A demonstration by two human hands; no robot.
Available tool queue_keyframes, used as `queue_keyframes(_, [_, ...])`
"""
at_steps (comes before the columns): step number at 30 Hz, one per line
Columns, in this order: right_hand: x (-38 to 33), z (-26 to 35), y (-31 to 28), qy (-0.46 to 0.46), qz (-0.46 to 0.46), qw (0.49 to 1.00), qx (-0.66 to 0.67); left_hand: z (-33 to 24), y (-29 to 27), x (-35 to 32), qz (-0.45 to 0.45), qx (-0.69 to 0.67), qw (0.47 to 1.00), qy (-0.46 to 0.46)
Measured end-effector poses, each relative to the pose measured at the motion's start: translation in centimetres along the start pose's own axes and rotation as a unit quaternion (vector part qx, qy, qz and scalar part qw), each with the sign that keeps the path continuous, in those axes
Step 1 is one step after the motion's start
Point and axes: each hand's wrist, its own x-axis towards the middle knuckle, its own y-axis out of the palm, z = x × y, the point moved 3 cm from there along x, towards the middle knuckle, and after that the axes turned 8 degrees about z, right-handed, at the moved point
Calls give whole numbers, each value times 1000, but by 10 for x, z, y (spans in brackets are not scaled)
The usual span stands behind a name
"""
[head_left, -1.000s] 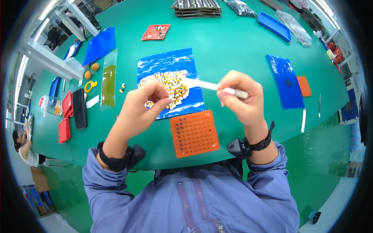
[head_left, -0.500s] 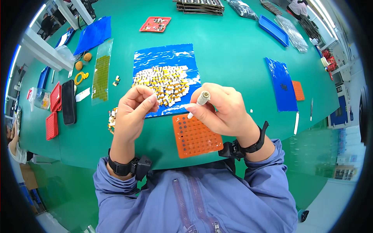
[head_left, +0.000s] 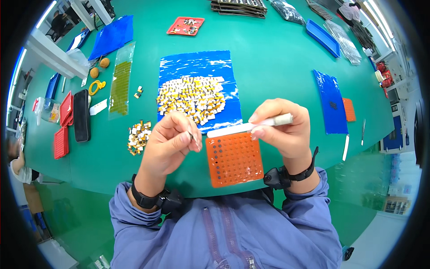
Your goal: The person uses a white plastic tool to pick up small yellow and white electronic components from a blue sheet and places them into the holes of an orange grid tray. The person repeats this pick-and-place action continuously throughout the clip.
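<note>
Holding: left hand pinches a tiny dark part between thumb and fingertips, right hand grips a white pen tool sideways, tip pointing toward the left hand
Changed: half a sec ago both hands were bunched together over the pile, now they've pulled back toward the body and sit apart, straddling the orange grid tray
Meaning: looks to me like the pick-up bit is done and the part's being lined up for a tray hole, just my read
Tray: right under and between the hands, near table edge, most holes look empty
Pile: little yellow-white parts on a blue sheet, just beyond the hands
Small heap: just left of the left hand
Pose: both wrists raised off the green table, forearms coming up from below, knuckles out, black wristbands on both
</note>
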Motion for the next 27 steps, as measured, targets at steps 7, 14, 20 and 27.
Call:
queue_keyframes(7, [-2,-11,3,75,54,994,62,5,8,-2,50,-76,996,-4])
queue_keyframes(14, [-2,-16,3,80,59,992,84,7,7,-3,60,-63,996,-4])
queue_keyframes(20, [-2,-18,3,94,54,988,111,6,9,-1,61,-48,997,3])
queue_keyframes(27, [1,-18,3,38,73,993,-89,5,7,-2,64,-20,998,9])
